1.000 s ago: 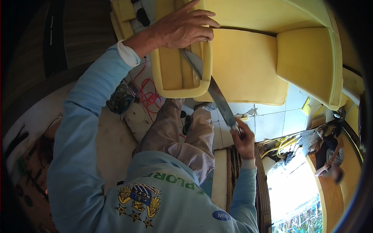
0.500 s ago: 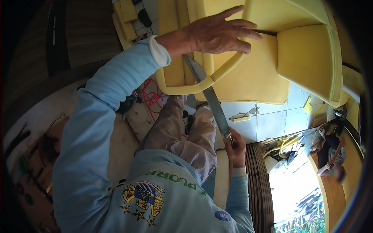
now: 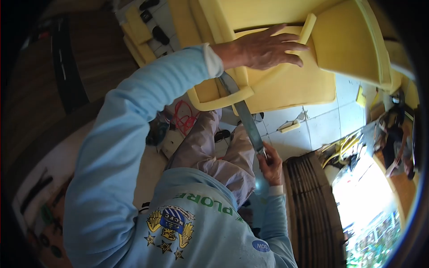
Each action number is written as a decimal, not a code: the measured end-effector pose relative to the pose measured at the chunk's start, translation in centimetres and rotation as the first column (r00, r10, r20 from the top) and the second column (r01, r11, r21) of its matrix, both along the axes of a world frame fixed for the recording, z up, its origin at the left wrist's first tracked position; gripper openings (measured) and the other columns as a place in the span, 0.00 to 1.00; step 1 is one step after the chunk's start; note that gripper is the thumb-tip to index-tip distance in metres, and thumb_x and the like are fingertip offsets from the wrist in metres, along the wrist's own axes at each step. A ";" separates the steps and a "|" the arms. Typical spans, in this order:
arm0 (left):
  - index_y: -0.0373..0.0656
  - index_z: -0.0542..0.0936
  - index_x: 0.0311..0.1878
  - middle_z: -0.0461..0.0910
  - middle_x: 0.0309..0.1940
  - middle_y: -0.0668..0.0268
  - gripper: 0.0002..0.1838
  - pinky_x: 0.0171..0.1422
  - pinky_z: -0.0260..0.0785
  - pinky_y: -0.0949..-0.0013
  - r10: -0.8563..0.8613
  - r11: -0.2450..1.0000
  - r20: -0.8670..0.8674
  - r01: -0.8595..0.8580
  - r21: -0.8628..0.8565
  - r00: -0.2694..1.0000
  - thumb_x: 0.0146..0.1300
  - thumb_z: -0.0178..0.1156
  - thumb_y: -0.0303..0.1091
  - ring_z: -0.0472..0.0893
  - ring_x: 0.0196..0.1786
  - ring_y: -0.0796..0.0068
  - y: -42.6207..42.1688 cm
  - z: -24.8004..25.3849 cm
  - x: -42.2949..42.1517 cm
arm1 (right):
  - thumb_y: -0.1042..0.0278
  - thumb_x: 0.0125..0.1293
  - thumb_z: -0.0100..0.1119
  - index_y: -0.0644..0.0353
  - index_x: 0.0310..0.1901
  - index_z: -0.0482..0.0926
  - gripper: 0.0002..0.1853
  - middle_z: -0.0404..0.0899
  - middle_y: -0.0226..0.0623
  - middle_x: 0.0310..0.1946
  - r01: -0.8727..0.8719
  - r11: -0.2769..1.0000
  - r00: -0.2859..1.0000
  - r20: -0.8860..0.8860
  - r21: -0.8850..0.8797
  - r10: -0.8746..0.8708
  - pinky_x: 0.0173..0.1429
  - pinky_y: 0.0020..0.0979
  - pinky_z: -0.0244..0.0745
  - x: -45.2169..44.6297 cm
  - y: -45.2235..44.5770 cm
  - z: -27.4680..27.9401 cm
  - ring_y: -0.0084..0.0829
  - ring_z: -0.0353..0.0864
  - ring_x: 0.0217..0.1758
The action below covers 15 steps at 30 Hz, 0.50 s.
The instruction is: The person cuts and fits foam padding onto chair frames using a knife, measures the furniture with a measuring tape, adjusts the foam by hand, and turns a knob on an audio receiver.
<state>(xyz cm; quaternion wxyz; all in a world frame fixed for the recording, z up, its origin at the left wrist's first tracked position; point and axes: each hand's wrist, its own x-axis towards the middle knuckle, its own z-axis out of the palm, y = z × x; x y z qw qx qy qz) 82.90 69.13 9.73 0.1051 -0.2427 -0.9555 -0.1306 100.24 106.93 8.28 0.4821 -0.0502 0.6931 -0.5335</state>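
Observation:
My right hand is closed round the handle of a long knife with a wide grey blade. Its blade slants up and left, passing beneath a narrow yellow foam strip, and the tip lies near my left wrist. Over the strip, my left hand is spread flat with the fingers apart; whether its palm presses on the foam is hidden. The strip curves in front of a yellow foam-covered sofa, and one end stands up past my fingers.
Red cord lies tangled on the floor by my legs. A small foam offcut rests on white tiles. Dark slats stand to my right, beside a bright opening. Another person is at the far right. Foam blocks lie upper left.
My left hand has shifted slightly right and down along the foam, and the strip's end now shows beyond it. The knife stays in my right hand under the strip. The view has turned a little.

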 end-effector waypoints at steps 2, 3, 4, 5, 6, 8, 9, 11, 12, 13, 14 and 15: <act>0.57 0.82 0.59 0.64 0.79 0.68 0.16 0.88 0.44 0.42 0.008 0.999 0.143 -0.002 -0.044 0.990 0.73 0.58 0.49 0.58 0.83 0.61 -0.5 0.7 2.3 | 0.75 0.70 0.65 0.60 0.69 0.76 0.26 0.85 0.34 0.42 0.029 0.999 0.999 -0.016 -0.022 -0.029 0.33 0.23 0.73 -1.0 -3.0 -0.4 0.14 0.76 0.31; 0.54 0.83 0.57 0.64 0.79 0.66 0.18 0.87 0.43 0.40 0.051 0.994 0.206 -0.030 -0.102 0.977 0.71 0.61 0.52 0.57 0.83 0.59 -0.6 2.2 3.7 | 0.75 0.69 0.66 0.60 0.69 0.76 0.26 0.83 0.34 0.39 0.026 0.999 1.000 -0.014 -0.020 -0.026 0.32 0.25 0.75 -1.5 -4.2 -0.7 0.16 0.78 0.30; 0.51 0.84 0.55 0.65 0.79 0.64 0.21 0.87 0.42 0.38 0.097 0.985 0.260 -0.055 -0.165 0.961 0.68 0.64 0.55 0.56 0.84 0.57 -0.7 3.6 4.7 | 0.74 0.69 0.66 0.60 0.69 0.77 0.26 0.83 0.35 0.39 0.029 0.998 0.998 -0.053 -0.052 -0.032 0.31 0.26 0.75 -1.9 -5.2 -1.5 0.17 0.78 0.29; 0.49 0.85 0.51 0.65 0.78 0.62 0.22 0.86 0.42 0.36 0.126 0.981 0.313 -0.071 -0.181 0.941 0.65 0.66 0.57 0.55 0.84 0.54 -0.7 4.0 5.6 | 0.73 0.69 0.66 0.59 0.69 0.77 0.27 0.83 0.36 0.39 0.031 0.996 0.995 -0.093 -0.086 -0.039 0.31 0.26 0.76 -2.2 -6.3 -2.3 0.19 0.79 0.29; 0.47 0.86 0.47 0.65 0.78 0.60 0.24 0.85 0.41 0.34 0.154 0.976 0.365 -0.084 -0.200 0.918 0.62 0.67 0.59 0.53 0.84 0.51 -0.7 3.7 6.7 | 0.72 0.69 0.67 0.59 0.69 0.77 0.27 0.83 0.37 0.39 0.034 0.993 0.990 -0.133 -0.117 -0.049 0.31 0.27 0.76 -2.5 -7.5 -2.6 0.20 0.80 0.29; 0.45 0.87 0.41 0.65 0.78 0.57 0.26 0.84 0.39 0.30 0.155 0.973 0.441 -0.060 -0.221 0.884 0.59 0.70 0.61 0.51 0.84 0.46 -0.6 2.8 8.0 | 0.70 0.69 0.68 0.57 0.69 0.77 0.27 0.83 0.39 0.41 0.024 0.997 0.995 -0.092 -0.070 -0.030 0.32 0.28 0.77 -3.7 -9.6 -1.2 0.21 0.80 0.28; 0.46 0.87 0.38 0.64 0.79 0.56 0.25 0.84 0.37 0.29 0.130 0.975 0.467 -0.026 -0.222 0.875 0.58 0.71 0.61 0.50 0.85 0.44 -0.4 2.6 8.4 | 0.70 0.68 0.68 0.56 0.69 0.77 0.27 0.84 0.41 0.42 0.009 0.999 0.997 -0.071 -0.045 -0.012 0.32 0.29 0.78 -4.2 -10.4 -0.6 0.22 0.81 0.28; 0.49 0.88 0.36 0.64 0.79 0.55 0.23 0.84 0.35 0.27 0.105 0.978 0.504 0.001 -0.207 0.857 0.57 0.71 0.61 0.48 0.85 0.42 -0.1 2.2 8.7 | 0.68 0.68 0.69 0.55 0.69 0.78 0.27 0.84 0.42 0.42 0.018 0.999 0.993 -0.119 -0.047 -0.024 0.36 0.31 0.79 -4.4 -11.8 -0.8 0.25 0.81 0.29; 0.50 0.88 0.36 0.63 0.80 0.55 0.22 0.83 0.35 0.26 0.106 0.981 0.518 -0.006 -0.192 0.849 0.58 0.71 0.61 0.48 0.85 0.42 0.1 2.0 8.7 | 0.67 0.68 0.69 0.54 0.68 0.78 0.27 0.84 0.43 0.42 0.016 0.999 0.990 -0.142 -0.050 -0.023 0.38 0.32 0.80 -4.4 -12.4 -1.0 0.27 0.82 0.30; 0.52 0.88 0.36 0.62 0.80 0.56 0.20 0.83 0.34 0.26 0.110 0.984 0.532 -0.015 -0.179 0.839 0.58 0.71 0.60 0.47 0.85 0.42 0.2 1.9 8.6 | 0.67 0.67 0.69 0.54 0.68 0.78 0.27 0.84 0.44 0.44 0.011 0.998 0.982 -0.185 -0.062 -0.023 0.42 0.34 0.80 -4.4 -12.9 -1.4 0.31 0.83 0.35; 0.53 0.88 0.36 0.62 0.81 0.56 0.19 0.83 0.33 0.25 0.113 0.986 0.571 -0.022 -0.163 0.813 0.59 0.71 0.59 0.46 0.85 0.41 0.3 1.7 8.4 | 0.66 0.67 0.69 0.54 0.68 0.79 0.27 0.85 0.46 0.45 0.007 0.997 0.973 -0.229 -0.073 -0.023 0.47 0.36 0.80 -4.4 -13.3 -1.7 0.36 0.85 0.40; 0.54 0.89 0.36 0.61 0.81 0.56 0.18 0.83 0.32 0.25 0.118 0.988 0.610 -0.032 -0.150 0.784 0.59 0.71 0.58 0.46 0.85 0.41 0.5 1.5 8.2 | 0.66 0.67 0.69 0.53 0.68 0.79 0.27 0.85 0.47 0.47 0.008 0.998 0.973 -0.230 -0.057 -0.021 0.49 0.37 0.80 -4.3 -13.7 -2.1 0.39 0.85 0.43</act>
